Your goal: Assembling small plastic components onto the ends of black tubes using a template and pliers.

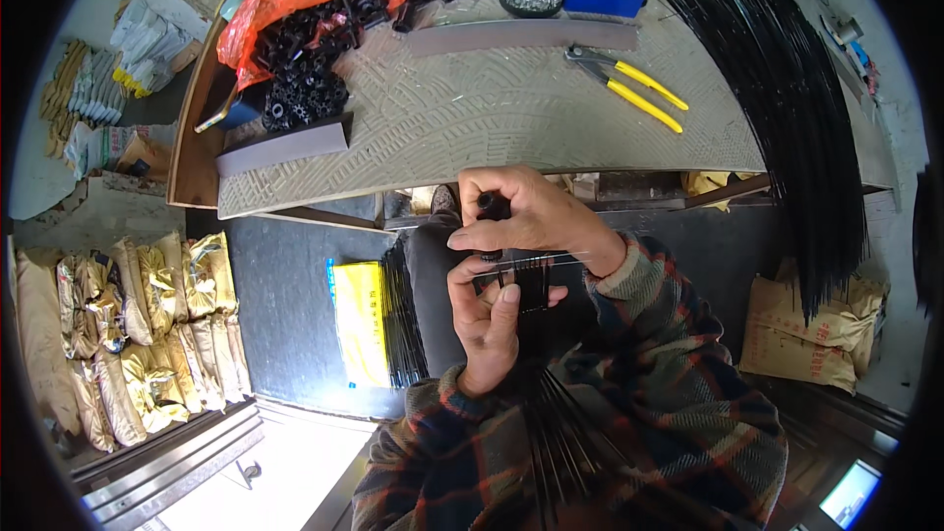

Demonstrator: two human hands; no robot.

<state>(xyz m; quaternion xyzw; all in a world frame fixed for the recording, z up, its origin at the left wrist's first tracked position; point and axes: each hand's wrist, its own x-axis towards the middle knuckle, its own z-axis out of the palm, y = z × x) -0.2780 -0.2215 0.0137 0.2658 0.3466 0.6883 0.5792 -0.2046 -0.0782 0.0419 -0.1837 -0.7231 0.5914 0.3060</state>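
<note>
A: Step?
B: Right hand (536,218) is pinching a black fitting (494,206) between thumb and fingers; left hand (487,336) is curling around thin black rods (532,285) just below. Apparently joining them.
A: Next?
B: Probably calling for steady lining-up.
A: Fitting?
B: Looking dark, rounded; sitting just this side of the desk (472,138). Fingers are hiding its underside, can't tell if it's touching rods.
</note>
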